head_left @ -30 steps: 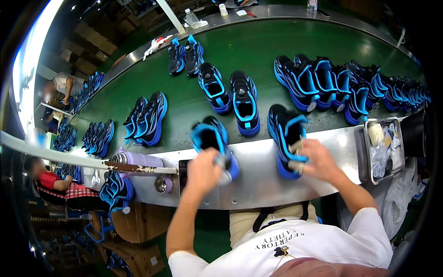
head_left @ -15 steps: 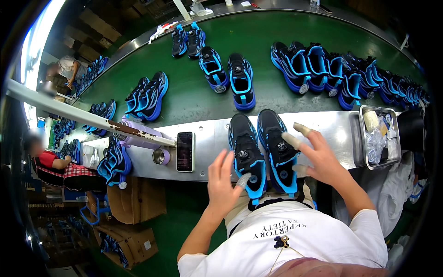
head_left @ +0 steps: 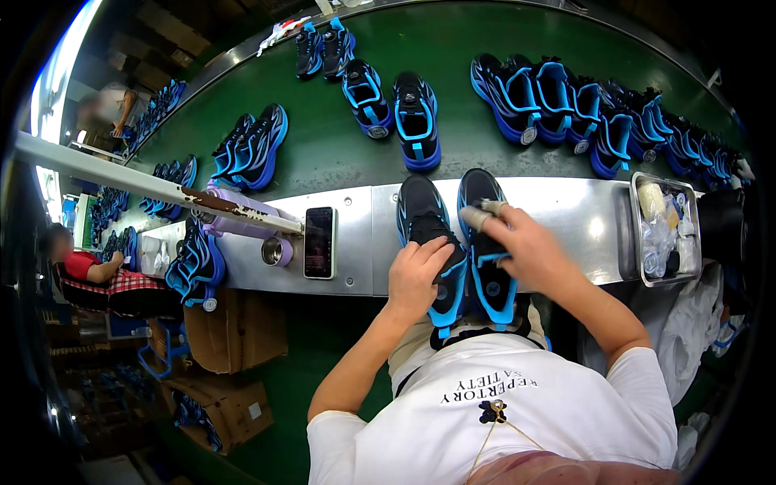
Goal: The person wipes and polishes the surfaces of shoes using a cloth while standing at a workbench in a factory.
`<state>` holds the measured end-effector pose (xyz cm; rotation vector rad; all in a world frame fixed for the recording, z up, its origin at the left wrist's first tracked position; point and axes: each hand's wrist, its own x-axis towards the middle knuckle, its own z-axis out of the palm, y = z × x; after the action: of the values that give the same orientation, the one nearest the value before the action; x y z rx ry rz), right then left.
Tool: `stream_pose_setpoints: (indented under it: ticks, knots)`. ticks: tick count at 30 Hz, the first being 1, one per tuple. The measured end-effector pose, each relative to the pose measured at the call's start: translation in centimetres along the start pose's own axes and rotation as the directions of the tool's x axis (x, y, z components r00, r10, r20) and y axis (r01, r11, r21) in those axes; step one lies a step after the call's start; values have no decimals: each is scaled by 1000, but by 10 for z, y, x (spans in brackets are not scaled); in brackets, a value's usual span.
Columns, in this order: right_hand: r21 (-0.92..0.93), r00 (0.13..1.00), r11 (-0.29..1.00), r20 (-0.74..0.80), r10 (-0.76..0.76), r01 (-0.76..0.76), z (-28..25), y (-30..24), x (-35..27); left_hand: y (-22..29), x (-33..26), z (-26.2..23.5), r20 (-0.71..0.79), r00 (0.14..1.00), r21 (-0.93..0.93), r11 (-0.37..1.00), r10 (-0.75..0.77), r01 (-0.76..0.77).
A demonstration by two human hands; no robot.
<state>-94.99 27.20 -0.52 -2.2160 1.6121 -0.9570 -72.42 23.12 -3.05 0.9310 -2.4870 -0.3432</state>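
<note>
A pair of black sneakers with bright blue lining and blue soles lies at the metal edge in front of me, toes pointing away. My left hand (head_left: 420, 273) has its fingers bent together over the lacing dial of the left sneaker (head_left: 420, 200), covering the dial. On the right sneaker (head_left: 495, 293), my right hand (head_left: 525, 245) curls over the dial area, slightly blurred. Pale covers sit on some of its fingertips. Both heels lie close to my waist.
A phone (head_left: 320, 242) and a lilac cup (head_left: 277, 250) rest left on the metal ledge (head_left: 566, 226); a steel tray (head_left: 644, 275) of small parts is at right. More sneakers (head_left: 416, 121) stand on the green belt (head_left: 323, 137). A white bar (head_left: 121, 174) crosses the left; two people work there.
Both hands have come down onto the sneakers. My left fingers have closed over the left dial, and my right hand has moved left onto the right sneaker. The view has tilted slightly.
</note>
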Motion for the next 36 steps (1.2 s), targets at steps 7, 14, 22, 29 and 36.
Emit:
stream_pose_setpoints:
  ticks: [7, 14, 22, 29, 36]
  knots:
    - [130, 998, 991, 60, 20, -27, 19, 28, -34, 2, -8, 14, -33, 999, 65, 998, 19, -17]
    - [-59, 972, 975, 105, -209, 215, 23, 15, -59, 5, -7, 13, 33, 990, 179, 974, 134, -138]
    - [241, 967, 967, 254, 24, -87, 4, 4, -56, 25, -5, -11, 162, 986, 41, 999, -30, 24]
    - [217, 953, 970, 300, 42, -111, -27, 6, -39, 25, 1, 8, -50, 952, -205, 936, -302, 286]
    - [274, 963, 954, 266, 43, -118, -20, 28, -44, 23, 4, 7, 39, 976, -210, 953, -214, 218]
